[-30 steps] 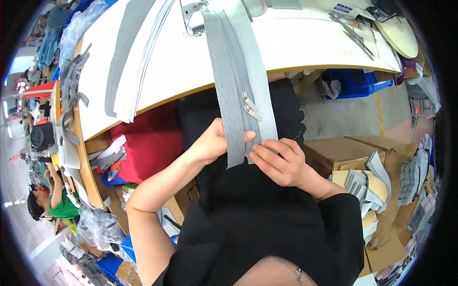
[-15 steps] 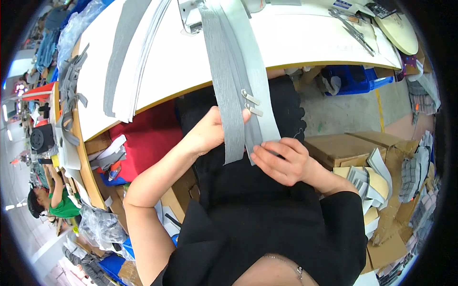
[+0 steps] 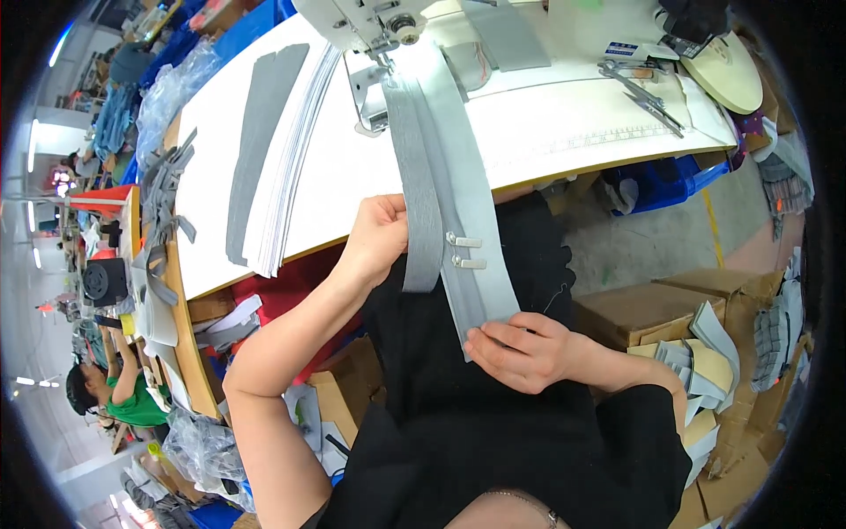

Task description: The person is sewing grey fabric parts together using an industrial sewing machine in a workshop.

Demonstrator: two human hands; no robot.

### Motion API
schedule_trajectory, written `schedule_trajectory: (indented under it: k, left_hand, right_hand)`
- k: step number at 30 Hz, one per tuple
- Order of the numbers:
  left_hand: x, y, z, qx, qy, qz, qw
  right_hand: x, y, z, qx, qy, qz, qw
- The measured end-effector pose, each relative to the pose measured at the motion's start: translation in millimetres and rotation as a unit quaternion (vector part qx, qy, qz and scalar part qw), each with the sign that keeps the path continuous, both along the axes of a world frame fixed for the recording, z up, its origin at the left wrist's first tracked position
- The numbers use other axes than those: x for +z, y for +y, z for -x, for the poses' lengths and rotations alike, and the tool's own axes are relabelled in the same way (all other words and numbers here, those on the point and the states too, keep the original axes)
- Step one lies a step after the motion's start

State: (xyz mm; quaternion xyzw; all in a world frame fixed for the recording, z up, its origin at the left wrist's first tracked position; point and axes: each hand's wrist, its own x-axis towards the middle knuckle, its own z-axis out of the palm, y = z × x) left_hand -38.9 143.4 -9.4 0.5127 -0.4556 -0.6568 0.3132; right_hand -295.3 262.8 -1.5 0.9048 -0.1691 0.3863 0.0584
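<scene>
At the front edge of the white sewing table (image 3: 564, 132), near picture centre: two long grey zipper tapes (image 3: 445, 189), hanging down from the presser foot of the white sewing machine (image 3: 374, 22) at 12 o'clock, over the table edge and toward the lap. On the wider tape, two small metal sliders (image 3: 464, 251), one just above the other. Left hand (image 3: 379, 234) at 9 o'clock from the sliders, fingers closed around the edge of the narrower tape, thumb on top. Right hand (image 3: 520, 348) at 5 o'clock from the sliders, fingertips pinching the bottom end of the wider tape against the black clothing (image 3: 467, 423). Both hands holding, not open wide; well apart from each other along the tapes.

At 10 o'clock on the table: a stack of white strips (image 3: 295, 167) with grey strips (image 3: 256, 145) lying beside it. At 1 o'clock: metal scissors (image 3: 639, 88) and a pale round disc (image 3: 727, 66), near the far right corner. At 3 to 4 o'clock, on the floor: cardboard boxes (image 3: 652, 309) with bundles of grey and cream pieces (image 3: 705, 361). At 8 o'clock, far off: another person in a green shirt (image 3: 132, 406), seated at another table.
</scene>
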Motion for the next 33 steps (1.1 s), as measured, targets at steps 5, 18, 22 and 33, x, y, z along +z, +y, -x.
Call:
schedule_trajectory:
  k: [5,18,22,33]
  left_hand:
    - [48.8,-20.4,0.6,-0.035,-0.161,0.016,0.986]
    - [19.2,-122.6,-32.6,0.122,-0.159,0.363,0.91]
    - [19.6,-119.3,-31.9,0.103,-0.164,0.286,0.939]
    - [24.3,-106.8,-25.3,0.014,-0.18,0.394,0.901]
  right_hand:
    - [-15.4,-0.2,-2.9,0.019,0.001,-0.034,0.999]
    - [-10.4,-3.0,-4.5,0.024,0.008,-0.075,0.997]
    - [-10.4,0.0,0.1,0.015,0.011,-0.092,0.996]
    - [-6.0,-6.8,-5.7,0.049,0.061,-0.075,0.994]
